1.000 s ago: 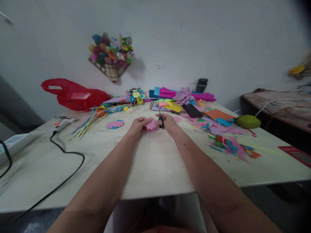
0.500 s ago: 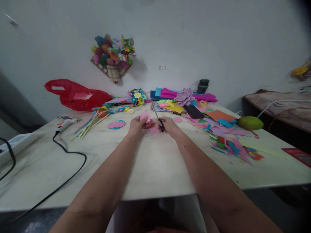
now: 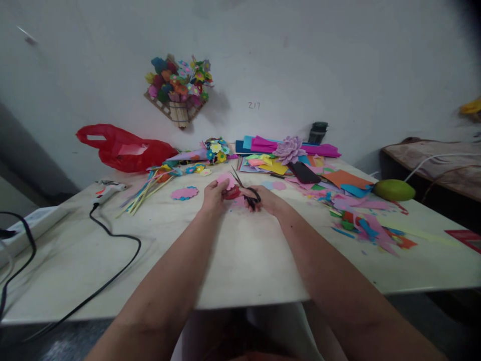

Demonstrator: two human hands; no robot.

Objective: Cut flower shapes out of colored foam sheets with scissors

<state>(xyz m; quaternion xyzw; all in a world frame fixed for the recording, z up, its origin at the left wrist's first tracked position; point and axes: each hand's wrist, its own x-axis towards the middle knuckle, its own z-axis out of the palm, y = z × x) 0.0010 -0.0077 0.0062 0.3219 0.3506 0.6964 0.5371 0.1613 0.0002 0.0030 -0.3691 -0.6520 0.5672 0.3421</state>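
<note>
L hand pinches a small pink paper cutout between thumb and fingers, held just above the table, at the far middle of it. R hand is closed round the black handles of the scissors, blades parted and pointing up-left at the pink piece, tips right at its edge. Looks like something red sits under the pink, between the hands, too blurred to tell what. Step in hand, as I read it: trimming the outline of the pink shape, mid-cut. Next move prob calls for the L hand to turn the paper a bit so the blades follow the curve, R hand closing in short snips; blades near L fingertips so watch that. Counts: 2 hands, 1 pair of scissors, 1 pink piece in hand. On the table 1 finished pink scalloped cutout w/ blue edge left of the hands, 1 more small pink round bit just right of them. 1 red plastic bag far left, 1 glue gun w/ 1 black cord, 1 bunch of coloured sticks, 1 stack of coloured paper sheets w/ 1 purple paper flower on top, 1 heap of paper scraps on the right, 1 green oval thing beyond it, can't tell what. 1 flower bouquet hangs on the wall.
</note>
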